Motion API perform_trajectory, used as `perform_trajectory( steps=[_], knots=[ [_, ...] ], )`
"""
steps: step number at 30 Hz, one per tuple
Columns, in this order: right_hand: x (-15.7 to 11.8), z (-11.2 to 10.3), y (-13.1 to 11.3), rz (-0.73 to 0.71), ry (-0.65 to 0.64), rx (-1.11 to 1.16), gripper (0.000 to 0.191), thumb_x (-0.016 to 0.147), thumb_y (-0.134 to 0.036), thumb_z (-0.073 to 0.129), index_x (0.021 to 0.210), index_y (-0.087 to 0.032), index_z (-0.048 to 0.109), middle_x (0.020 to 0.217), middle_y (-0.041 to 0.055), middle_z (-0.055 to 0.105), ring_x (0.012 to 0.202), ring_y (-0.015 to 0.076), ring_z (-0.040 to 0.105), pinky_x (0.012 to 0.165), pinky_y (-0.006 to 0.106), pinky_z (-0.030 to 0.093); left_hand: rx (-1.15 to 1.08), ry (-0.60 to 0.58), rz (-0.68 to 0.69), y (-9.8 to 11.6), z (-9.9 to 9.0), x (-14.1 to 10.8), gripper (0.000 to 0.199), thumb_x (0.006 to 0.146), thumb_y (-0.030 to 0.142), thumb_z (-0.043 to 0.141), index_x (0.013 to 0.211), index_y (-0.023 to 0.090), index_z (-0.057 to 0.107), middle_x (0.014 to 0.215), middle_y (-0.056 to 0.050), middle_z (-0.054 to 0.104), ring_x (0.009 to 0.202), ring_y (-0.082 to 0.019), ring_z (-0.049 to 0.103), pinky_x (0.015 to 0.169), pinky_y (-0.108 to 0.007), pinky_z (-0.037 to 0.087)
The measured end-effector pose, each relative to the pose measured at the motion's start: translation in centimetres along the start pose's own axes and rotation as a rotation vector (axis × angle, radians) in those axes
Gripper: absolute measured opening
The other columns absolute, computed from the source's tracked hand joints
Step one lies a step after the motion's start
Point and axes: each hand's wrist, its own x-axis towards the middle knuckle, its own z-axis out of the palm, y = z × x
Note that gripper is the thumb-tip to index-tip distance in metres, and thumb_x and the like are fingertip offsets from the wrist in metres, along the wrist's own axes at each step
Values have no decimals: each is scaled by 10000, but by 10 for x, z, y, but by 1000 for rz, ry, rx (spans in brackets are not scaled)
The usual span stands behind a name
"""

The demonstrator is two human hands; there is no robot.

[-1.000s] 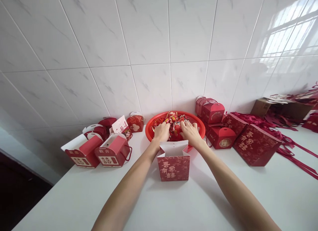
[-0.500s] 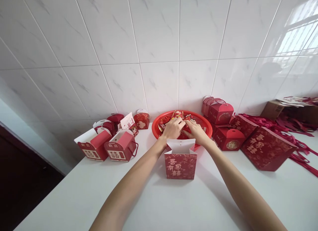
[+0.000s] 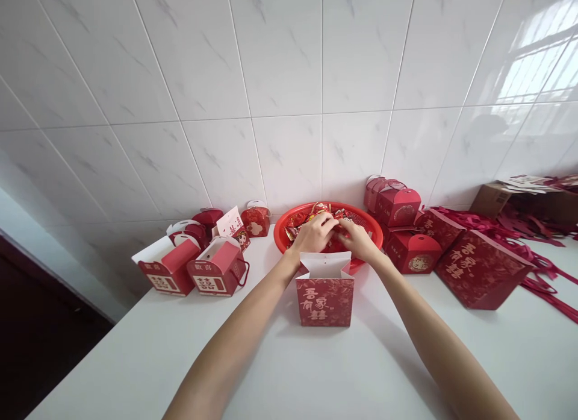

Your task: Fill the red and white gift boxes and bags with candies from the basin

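Observation:
Both hands are over a red plastic basket (image 3: 282,226) of wrapped candies (image 3: 321,209) by the wall. My left hand (image 3: 315,230) reaches in from the left with its fingers curled down. My right hand (image 3: 356,238) meets it from the right, thumb and fingers drawn together and nearly touching the left fingers. Whatever the fingertips grip is hidden. Between my forearms a red paper gift bag (image 3: 325,302) with gold characters stands upright, its white-lined top open. It partly covers the basket's front.
Red gift boxes (image 3: 217,266) stand on the left of the white table (image 3: 280,372). More red boxes (image 3: 414,252) are stacked right of the basket, beside another gift bag (image 3: 483,269), dark red ribbons (image 3: 546,275) and a cardboard box (image 3: 492,198). A tiled wall (image 3: 289,155) bounds the back.
The view has shifted slightly, so everything sits a little further left. My hands stay in the basket with almost no change of pose. The gift bag has not moved on the table.

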Motion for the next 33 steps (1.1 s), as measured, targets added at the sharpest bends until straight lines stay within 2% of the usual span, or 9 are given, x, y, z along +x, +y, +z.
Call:
perform_trajectory(
  steps=[3, 6, 10, 16, 19, 22, 24, 30, 33],
  knots=[
    [0, -1, 3, 104, 50, 9, 185, 886, -236, 510, 1015, -194, 637, 914, 72, 718, 846, 241, 649, 738, 306, 445, 64, -67, -206, 1, -3, 0, 441, 958, 107, 436, 1382, 212, 499, 1373, -135, 514, 1113, -246, 634, 865, -341, 543],
    [0, -2, 6, 193, 102, 44, 136, 873, -270, 525, 933, -203, 627, 865, 59, 704, 798, 233, 641, 705, 304, 442, 191, -312, -359, 0, -4, 1, 472, 936, 122, 466, 1407, 161, 473, 1370, -197, 536, 1166, -305, 612, 896, -404, 525],
    [0, -1, 8, 239, 152, 114, 84, 846, -281, 541, 846, -217, 594, 796, 34, 690, 758, 225, 633, 683, 304, 436, 251, -560, -344, -1, 0, 1, 283, 888, 296, 616, 1111, 141, 695, 1160, -212, 683, 1217, -382, 552, 1057, -599, 367],
    [1, -1, 10, 242, 181, 185, 80, 816, -298, 533, 806, -223, 559, 752, 20, 661, 731, 216, 612, 669, 309, 420, 288, -652, -303, 1, 1, 1, 236, 850, 334, 646, 892, 128, 754, 1020, -224, 731, 1128, -405, 590, 1070, -682, 249],
    [1, 0, 12, 221, 189, 199, 91, 803, -314, 536, 766, -231, 532, 685, -7, 623, 677, 201, 583, 629, 298, 399, 277, -682, -252, 2, 2, 5, 169, 836, 236, 647, 862, 111, 759, 996, -213, 743, 1065, -364, 637, 1070, -589, 327],
    [2, 3, 17, 208, 218, 232, 106, 787, -325, 562, 744, -237, 520, 656, -19, 611, 656, 194, 578, 614, 292, 396, 239, -706, -208, 0, 2, 7, 189, 853, 166, 594, 909, 94, 760, 1014, -200, 748, 985, -301, 678, 935, -410, 473],
    [3, 6, 21, 199, 235, 282, 96, 774, -317, 576, 742, -239, 531, 675, -14, 633, 681, 201, 601, 641, 302, 426, 220, -708, -196, -3, 2, 7, 210, 861, 184, 592, 969, 100, 752, 1052, -186, 747, 978, -285, 685, 848, -341, 501],
    [8, 15, 31, 185, 302, 447, 78, 738, -250, 620, 813, -229, 615, 873, 34, 739, 860, 255, 689, 806, 386, 512, 219, -727, -212, -12, 6, 4, 242, 872, 282, 605, 1023, 144, 735, 1058, -137, 758, 924, -257, 704, 717, -279, 505],
    [10, 16, 34, 193, 311, 479, 130, 732, -251, 624, 857, -215, 628, 918, 53, 749, 899, 265, 702, 813, 393, 534, 262, -713, -194, -9, 9, 10, 211, 862, 208, 605, 1004, 136, 744, 1045, -154, 758, 927, -270, 707, 754, -312, 510]
  ],
)
